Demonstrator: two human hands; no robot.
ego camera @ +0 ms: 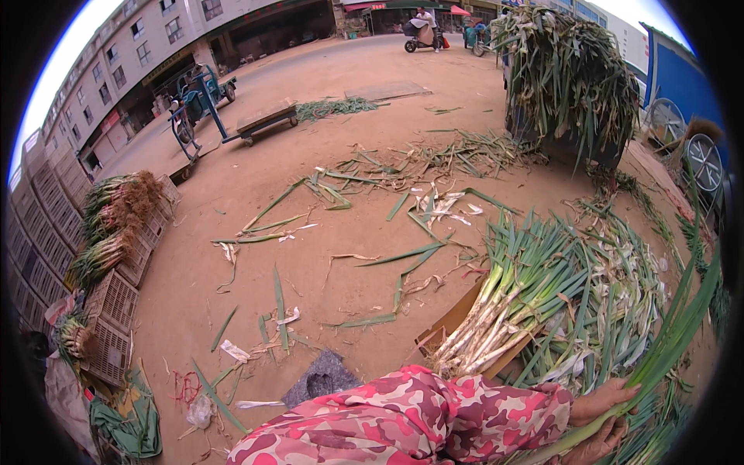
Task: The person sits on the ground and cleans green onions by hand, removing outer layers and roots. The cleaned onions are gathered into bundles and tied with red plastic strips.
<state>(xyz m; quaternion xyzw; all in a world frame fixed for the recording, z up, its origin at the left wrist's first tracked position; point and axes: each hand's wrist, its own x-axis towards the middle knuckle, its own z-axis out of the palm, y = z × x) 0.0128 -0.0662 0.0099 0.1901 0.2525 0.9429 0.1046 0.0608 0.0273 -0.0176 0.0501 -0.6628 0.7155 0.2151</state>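
Note:
At the lower right my left hand (607, 401), below a pink camouflage sleeve, is closed around a green onion stalk (651, 372) with long green leaves rising to the right. My right hand (598, 443) is just below it, with its fingers against the same stalk near the picture's bottom edge. Left of the hands, a heap of green onions (494, 314) with white stems lies on a brown cardboard sheet (465, 305). Loose leaves and pale peelings (622, 279) are piled beside and behind that heap.
Plastic crates (113, 299) with onion bundles (107, 250) on top line the left. A cart heaped with onion leaves (572, 87) stands at the upper right. A flatbed trolley (264, 119) is farther off, and a person (427, 23) is by a scooter. Scraps litter the ground; grey cloth (322, 378) lies near.

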